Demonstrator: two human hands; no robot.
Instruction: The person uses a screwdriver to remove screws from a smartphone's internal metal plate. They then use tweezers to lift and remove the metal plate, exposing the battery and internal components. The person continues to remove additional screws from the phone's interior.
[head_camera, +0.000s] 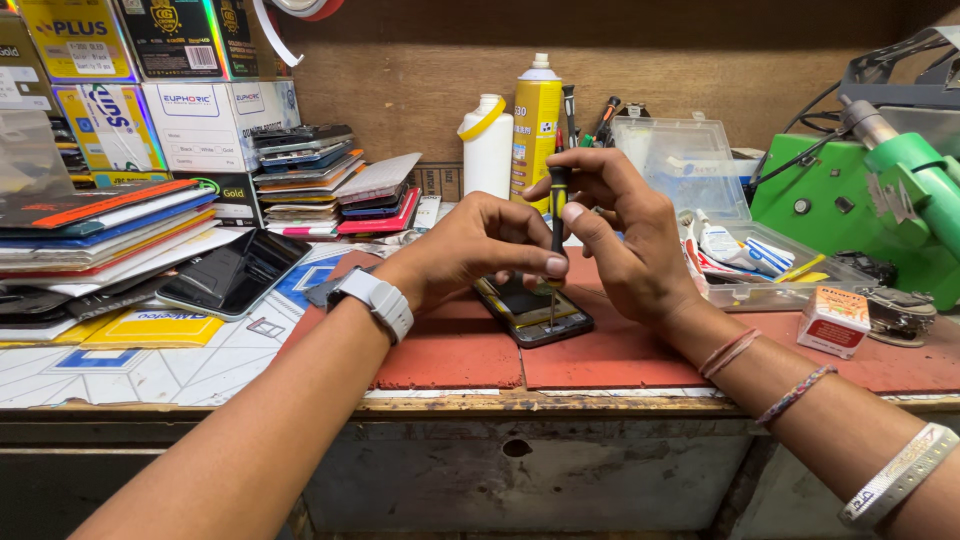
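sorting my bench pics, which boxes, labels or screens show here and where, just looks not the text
Stacked boxes: back left, yellow, black and white cartons.
Spray can: back centre, tall yellow cylinder, white cap.
White bottle: beside the can, yellow loop.
Small box: right on red mat, white and red.
Dark phone: left, glossy black screen.
Opened phone: under left hand and right hand with screwdriver.

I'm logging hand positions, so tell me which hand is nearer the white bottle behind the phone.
Right. The right hand grips the screwdriver just below and right of the white bottle; the left hand sits lower, toward the bench edge, pinching the shaft over the phone.
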